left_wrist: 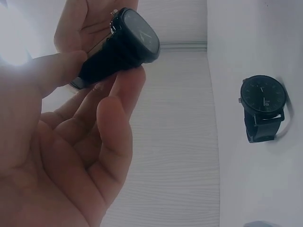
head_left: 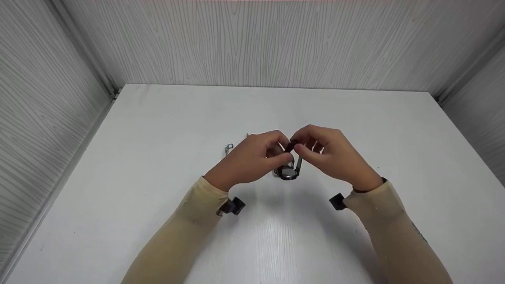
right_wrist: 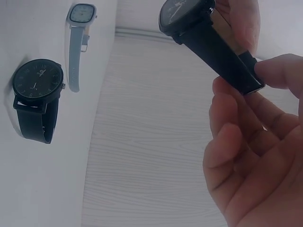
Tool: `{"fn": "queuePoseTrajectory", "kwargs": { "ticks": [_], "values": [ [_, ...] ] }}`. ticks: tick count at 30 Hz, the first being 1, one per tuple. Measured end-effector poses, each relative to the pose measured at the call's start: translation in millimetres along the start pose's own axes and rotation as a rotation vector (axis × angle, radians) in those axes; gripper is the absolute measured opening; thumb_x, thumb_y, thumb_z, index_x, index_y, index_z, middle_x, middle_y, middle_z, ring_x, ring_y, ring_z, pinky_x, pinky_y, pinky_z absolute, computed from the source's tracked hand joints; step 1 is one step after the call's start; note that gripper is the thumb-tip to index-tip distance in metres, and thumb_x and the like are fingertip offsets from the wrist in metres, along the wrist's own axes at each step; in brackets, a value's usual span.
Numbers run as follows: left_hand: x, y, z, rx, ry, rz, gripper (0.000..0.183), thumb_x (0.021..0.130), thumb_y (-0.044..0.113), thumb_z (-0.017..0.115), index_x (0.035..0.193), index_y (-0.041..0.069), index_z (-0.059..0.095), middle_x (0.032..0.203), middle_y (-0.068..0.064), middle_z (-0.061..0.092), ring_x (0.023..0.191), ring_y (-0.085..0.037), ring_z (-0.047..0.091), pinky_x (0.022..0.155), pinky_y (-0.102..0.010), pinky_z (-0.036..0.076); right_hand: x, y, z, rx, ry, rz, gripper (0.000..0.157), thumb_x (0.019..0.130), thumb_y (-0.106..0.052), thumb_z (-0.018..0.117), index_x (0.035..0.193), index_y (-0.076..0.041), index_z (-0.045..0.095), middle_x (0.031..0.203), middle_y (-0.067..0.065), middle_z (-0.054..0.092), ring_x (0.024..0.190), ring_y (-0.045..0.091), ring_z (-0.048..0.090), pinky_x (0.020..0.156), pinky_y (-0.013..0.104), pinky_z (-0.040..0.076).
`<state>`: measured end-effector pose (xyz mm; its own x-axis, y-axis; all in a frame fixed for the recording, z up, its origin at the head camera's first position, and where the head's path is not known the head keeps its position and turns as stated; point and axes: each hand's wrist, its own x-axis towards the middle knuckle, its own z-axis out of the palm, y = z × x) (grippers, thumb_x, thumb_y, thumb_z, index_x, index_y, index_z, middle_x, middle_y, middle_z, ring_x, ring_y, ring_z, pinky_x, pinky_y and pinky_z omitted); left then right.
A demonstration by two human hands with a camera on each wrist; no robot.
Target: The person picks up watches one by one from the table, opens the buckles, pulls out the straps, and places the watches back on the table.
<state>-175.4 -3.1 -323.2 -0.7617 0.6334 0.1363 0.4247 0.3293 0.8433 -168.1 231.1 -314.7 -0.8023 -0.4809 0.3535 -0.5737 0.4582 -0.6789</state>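
Note:
Both hands hold a black wristwatch (head_left: 288, 173) above the table, its round case hanging below the fingers. My left hand (head_left: 252, 157) grips the watch by its strap, thumb against the dark band in the left wrist view. My right hand (head_left: 331, 152) pinches the strap end between thumb and fingers. In the right wrist view, the strap (right_wrist: 213, 54) runs from the case to the right thumb, with a lighter inner side showing. The fingers partly cover the band, so its fastening cannot be made out.
Another black watch (right_wrist: 38, 80) lies on the white table (head_left: 177, 114), its strap looped. Beside it lies a pale-blue watch (right_wrist: 80, 14) with a squarish face, partly hidden behind the left hand in the head view. Grey wood-grain panels (head_left: 256, 43) enclose the table.

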Motion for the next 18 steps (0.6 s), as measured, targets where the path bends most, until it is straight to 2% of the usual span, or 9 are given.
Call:
{"fn": "queuePoseTrajectory", "kwargs": {
  "ticks": [4,9,14,18],
  "values": [
    [0.1,-0.7,0.6,-0.04,-0.039,0.007,0.019,0.1,0.025,0.068,0.116,0.017,0.063,0.096,0.003,0.077,0.09,-0.011,0.072,0.086,-0.035,0.054,-0.6,0.1,-0.6,0.016,0.008,-0.006,0.011,0.099,-0.01,0.068,0.103,-0.018,0.075,0.095,-0.006,0.073,0.08,0.014,0.064,0.069,0.03,0.05],
    [-1.0,0.2,1.1,-0.066,-0.077,-0.023,0.034,0.093,0.02,0.077,0.123,0.019,0.062,0.101,0.003,0.074,0.093,-0.011,0.072,0.092,-0.035,0.054,-0.8,-0.6,-1.5,0.037,0.026,-0.017,0.012,0.098,-0.006,0.069,0.102,-0.016,0.074,0.094,-0.005,0.073,0.08,0.016,0.064,0.069,0.029,0.05],
    [-1.6,1.0,0.5,-0.013,-0.063,-0.095,0.035,0.091,0.019,0.078,0.123,0.017,0.063,0.1,0.005,0.073,0.093,-0.01,0.071,0.091,-0.035,0.052,-0.6,-0.9,-1.6,0.04,0.033,-0.013,0.014,0.096,-0.002,0.068,0.102,-0.014,0.073,0.095,-0.003,0.072,0.079,0.017,0.064,0.068,0.028,0.05],
    [-1.2,3.1,-0.4,0.013,-0.031,-0.099,0.033,0.092,0.024,0.079,0.121,0.018,0.064,0.095,0.007,0.074,0.091,-0.009,0.07,0.091,-0.036,0.051,-0.5,-0.4,-1.0,0.035,0.031,-0.013,0.014,0.096,0.0,0.067,0.101,-0.012,0.071,0.095,-0.004,0.071,0.077,0.017,0.062,0.067,0.027,0.049]
  ]
}}
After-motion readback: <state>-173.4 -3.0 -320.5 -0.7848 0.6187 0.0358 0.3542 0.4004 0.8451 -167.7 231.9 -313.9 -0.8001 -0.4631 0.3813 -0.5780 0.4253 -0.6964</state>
